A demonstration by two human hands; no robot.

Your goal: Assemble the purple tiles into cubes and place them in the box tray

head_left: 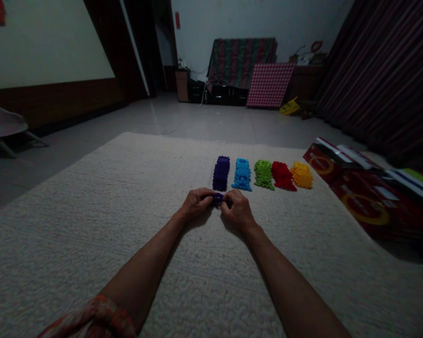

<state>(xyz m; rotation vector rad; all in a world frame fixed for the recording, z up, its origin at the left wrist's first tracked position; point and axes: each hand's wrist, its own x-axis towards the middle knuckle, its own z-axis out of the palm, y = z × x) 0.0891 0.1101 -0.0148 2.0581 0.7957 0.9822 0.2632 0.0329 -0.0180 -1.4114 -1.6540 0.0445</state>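
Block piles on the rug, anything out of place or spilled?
Nothing stands out: purple, blue, green, red and yellow piles form one unmixed row; left hand and right hand pinch a purple piece.

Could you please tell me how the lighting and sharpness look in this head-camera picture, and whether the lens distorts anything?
Head view: dim overall, darkest at the curtain on the right, with no glare. Head view: the left hand and right hand on the purple piece look fairly sharp and cast soft shadows on the rug. Head view: wide-angle stretch toward the edges.
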